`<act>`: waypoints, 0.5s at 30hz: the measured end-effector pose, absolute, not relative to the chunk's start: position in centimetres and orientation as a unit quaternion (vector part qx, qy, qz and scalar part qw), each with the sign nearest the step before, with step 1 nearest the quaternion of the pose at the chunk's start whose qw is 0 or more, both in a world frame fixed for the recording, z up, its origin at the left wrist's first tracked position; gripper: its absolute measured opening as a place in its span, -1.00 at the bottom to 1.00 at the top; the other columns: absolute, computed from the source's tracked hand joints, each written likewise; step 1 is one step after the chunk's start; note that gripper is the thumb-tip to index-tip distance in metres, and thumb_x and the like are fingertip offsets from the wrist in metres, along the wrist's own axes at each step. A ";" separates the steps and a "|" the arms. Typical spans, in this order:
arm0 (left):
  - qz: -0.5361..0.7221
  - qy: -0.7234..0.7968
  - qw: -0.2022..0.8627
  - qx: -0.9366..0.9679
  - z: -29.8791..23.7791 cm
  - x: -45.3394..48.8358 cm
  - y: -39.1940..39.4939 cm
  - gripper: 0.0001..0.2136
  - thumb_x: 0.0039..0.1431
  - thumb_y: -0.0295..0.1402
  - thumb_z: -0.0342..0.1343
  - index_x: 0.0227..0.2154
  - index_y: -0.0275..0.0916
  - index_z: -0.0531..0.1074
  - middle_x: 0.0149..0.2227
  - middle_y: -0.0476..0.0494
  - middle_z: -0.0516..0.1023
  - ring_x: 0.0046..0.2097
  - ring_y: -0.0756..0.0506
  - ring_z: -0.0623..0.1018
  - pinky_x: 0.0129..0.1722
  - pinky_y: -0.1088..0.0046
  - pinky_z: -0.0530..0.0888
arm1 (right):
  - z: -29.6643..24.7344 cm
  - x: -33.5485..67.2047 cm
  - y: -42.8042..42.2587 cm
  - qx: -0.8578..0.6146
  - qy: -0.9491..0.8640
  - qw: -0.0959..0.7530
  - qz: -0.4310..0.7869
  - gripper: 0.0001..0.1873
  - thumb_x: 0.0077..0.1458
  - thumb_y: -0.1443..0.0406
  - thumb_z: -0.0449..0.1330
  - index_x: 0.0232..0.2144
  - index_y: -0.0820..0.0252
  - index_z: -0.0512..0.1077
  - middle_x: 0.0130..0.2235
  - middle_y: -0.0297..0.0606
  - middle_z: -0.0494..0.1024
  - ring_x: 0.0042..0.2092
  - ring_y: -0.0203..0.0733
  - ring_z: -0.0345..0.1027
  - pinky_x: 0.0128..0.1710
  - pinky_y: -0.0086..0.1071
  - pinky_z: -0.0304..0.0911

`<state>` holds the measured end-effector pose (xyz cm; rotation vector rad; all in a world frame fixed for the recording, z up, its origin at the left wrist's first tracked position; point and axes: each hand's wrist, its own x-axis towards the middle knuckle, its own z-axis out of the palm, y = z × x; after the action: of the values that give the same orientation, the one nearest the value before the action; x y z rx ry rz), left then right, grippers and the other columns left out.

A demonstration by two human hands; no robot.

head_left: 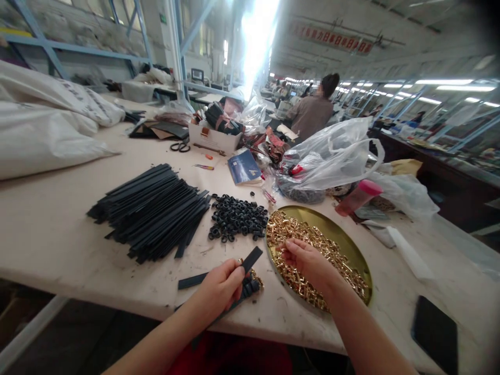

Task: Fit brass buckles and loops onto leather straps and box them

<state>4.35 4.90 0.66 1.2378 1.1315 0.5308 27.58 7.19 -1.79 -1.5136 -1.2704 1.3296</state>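
My left hand (221,289) is closed round a black strap (250,259) that sticks up past my fingers near the table's front edge. Under it lie more black straps with gold buckles (253,284) fitted to them. My right hand (302,259) reaches into a round gold tray (351,245) heaped with gold buckles (308,234), its fingers pinched among them; I cannot make out whether one is held. A pile of small black loops (238,217) lies just left of the tray. A large stack of black straps (152,211) lies further left.
A blue booklet (244,166), scissors (180,147), a white box (213,138) and clear plastic bags (332,153) crowd the table's far side. White sacks (47,125) lie at left. A pink bottle (357,197) and a black phone (434,330) sit at right. A person (314,109) works beyond.
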 end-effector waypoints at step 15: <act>0.220 0.475 0.557 0.645 1.4 5.0 4.0 -0.73 0.00 -0.16 0.01 -0.44 -0.30 0.38 -0.55 0.01 0.40 -0.50 0.00 0.35 -0.52 0.56 0.28 | -0.4 20.7 1.2 -0.467 -0.466 0.430 0.616 -0.66 -0.10 0.05 0.20 -0.50 0.24 0.38 -0.51 -0.41 0.37 -0.45 -0.38 0.23 -0.42 -0.47 0.16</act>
<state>4.98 4.00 1.39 1.5213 1.1213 0.5197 20.72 1.22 -0.37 -1.1661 -1.1614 1.5365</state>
